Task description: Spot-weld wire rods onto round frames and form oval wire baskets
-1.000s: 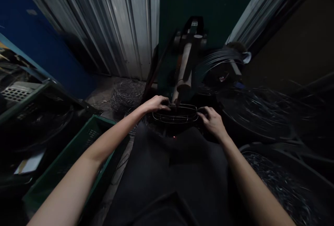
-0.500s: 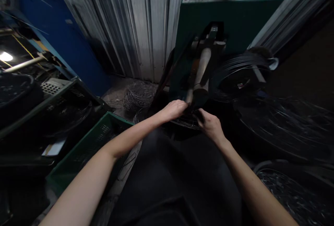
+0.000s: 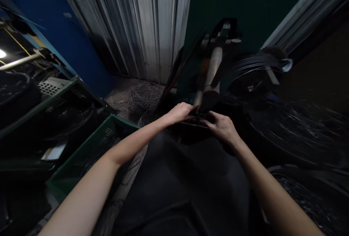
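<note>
My left hand (image 3: 180, 112) is closed in a pinch just below the tip of the machine's metal arm (image 3: 214, 67). Across from it, my right hand (image 3: 223, 126) pinches with thumb and fingertips. A thin metal wire (image 3: 196, 117) spans the small gap between them; its full shape is lost in the dark. More thin wire shows as a pale line under the fingers, above my dark apron (image 3: 185, 178). The fingertips of both hands are partly in shadow.
The green machine (image 3: 245, 14) stands ahead against corrugated metal sheeting (image 3: 147, 21). Tangled wire (image 3: 144, 96) lies on the floor at left, near a green crate (image 3: 79, 163). At right are a wire coil (image 3: 251, 65) and a tub of metal pieces (image 3: 302, 196).
My right hand has shifted slightly right, and the gap between my hands is a little wider. The view has turned slightly; the red light on the machine no longer shows.
</note>
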Action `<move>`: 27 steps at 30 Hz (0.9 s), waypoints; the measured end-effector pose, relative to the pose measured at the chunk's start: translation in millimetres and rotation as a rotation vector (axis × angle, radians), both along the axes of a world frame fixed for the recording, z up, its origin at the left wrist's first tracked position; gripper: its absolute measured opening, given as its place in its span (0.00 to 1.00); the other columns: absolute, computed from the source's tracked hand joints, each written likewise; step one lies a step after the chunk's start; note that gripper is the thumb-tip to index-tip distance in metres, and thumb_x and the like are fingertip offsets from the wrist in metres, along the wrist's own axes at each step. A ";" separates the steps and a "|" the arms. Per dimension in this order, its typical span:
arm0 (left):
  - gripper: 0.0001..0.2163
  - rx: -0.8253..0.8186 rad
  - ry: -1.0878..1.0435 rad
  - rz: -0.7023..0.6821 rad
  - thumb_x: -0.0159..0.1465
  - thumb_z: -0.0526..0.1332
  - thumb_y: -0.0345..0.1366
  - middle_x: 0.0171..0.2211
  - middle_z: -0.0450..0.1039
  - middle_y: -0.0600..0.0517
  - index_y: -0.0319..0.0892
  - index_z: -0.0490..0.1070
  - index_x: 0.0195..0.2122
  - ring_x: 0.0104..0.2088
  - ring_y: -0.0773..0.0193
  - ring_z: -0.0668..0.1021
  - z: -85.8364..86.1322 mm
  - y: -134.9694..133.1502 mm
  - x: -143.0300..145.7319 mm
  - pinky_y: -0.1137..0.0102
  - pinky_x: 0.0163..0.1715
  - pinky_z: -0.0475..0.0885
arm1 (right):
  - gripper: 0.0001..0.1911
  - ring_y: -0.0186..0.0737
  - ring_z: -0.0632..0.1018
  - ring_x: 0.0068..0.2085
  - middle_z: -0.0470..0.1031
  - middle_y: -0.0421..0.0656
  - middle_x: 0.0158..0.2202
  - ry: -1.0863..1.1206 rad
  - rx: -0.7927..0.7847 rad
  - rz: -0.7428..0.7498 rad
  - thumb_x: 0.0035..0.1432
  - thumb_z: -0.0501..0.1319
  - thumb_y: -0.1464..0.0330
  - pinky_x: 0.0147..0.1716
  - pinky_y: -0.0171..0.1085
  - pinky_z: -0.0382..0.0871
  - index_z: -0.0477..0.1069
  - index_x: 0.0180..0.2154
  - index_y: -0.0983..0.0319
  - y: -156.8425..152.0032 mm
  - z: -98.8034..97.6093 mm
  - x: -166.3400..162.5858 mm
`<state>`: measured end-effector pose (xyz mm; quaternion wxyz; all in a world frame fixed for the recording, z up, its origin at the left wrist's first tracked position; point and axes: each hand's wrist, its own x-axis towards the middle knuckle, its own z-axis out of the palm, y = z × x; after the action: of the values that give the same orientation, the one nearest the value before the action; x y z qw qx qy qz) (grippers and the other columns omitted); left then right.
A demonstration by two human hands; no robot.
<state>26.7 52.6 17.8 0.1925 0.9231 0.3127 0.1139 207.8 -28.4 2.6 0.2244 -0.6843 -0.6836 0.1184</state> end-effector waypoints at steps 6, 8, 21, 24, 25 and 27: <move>0.12 -0.126 -0.019 0.024 0.57 0.63 0.37 0.34 0.75 0.48 0.36 0.73 0.40 0.35 0.63 0.76 7.5 -2.1 -1.3 0.74 0.34 0.66 | 0.10 0.39 0.75 0.31 0.75 0.42 0.30 0.079 0.079 0.022 0.53 0.58 0.61 0.29 0.33 0.62 0.70 0.32 0.60 -4.2 2.9 5.4; 0.14 -0.160 -0.023 0.030 0.56 0.63 0.38 0.33 0.75 0.48 0.37 0.73 0.41 0.35 0.63 0.76 9.5 -0.8 -1.6 0.74 0.34 0.66 | 0.10 0.39 0.75 0.31 0.75 0.42 0.29 0.077 0.102 0.022 0.53 0.58 0.60 0.29 0.33 0.62 0.70 0.32 0.60 -3.8 2.3 5.1; 0.14 -0.146 0.062 0.050 0.55 0.64 0.40 0.34 0.75 0.48 0.38 0.74 0.39 0.37 0.60 0.76 12.0 17.0 6.8 0.74 0.32 0.65 | 0.12 0.40 0.75 0.31 0.75 0.43 0.31 0.102 0.153 0.015 0.53 0.57 0.58 0.28 0.34 0.61 0.69 0.32 0.60 12.9 -5.7 9.7; 0.14 -0.142 0.071 0.048 0.56 0.63 0.42 0.33 0.75 0.48 0.38 0.74 0.39 0.36 0.60 0.76 11.5 21.1 7.7 0.74 0.31 0.64 | 0.12 0.40 0.75 0.31 0.75 0.44 0.31 0.090 0.160 0.017 0.54 0.57 0.58 0.28 0.34 0.61 0.69 0.32 0.60 15.2 -6.2 10.9; 0.14 -0.144 0.069 0.047 0.56 0.63 0.42 0.33 0.75 0.48 0.38 0.74 0.39 0.35 0.61 0.76 11.4 21.9 7.5 0.74 0.31 0.64 | 0.12 0.40 0.75 0.31 0.75 0.43 0.31 0.087 0.162 0.014 0.54 0.57 0.58 0.28 0.34 0.61 0.69 0.33 0.60 16.0 -6.8 10.9; 0.14 -0.149 0.063 0.041 0.56 0.63 0.42 0.32 0.75 0.49 0.38 0.74 0.39 0.34 0.62 0.75 11.3 22.7 6.4 0.74 0.30 0.63 | 0.13 0.40 0.75 0.31 0.75 0.43 0.31 0.087 0.169 0.009 0.54 0.56 0.58 0.28 0.34 0.60 0.70 0.33 0.60 17.5 -8.2 9.5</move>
<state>33.1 75.2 29.1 0.2485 0.9028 0.3449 0.0648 217.2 -10.9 -5.7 0.3103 -0.6542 -0.6838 0.0907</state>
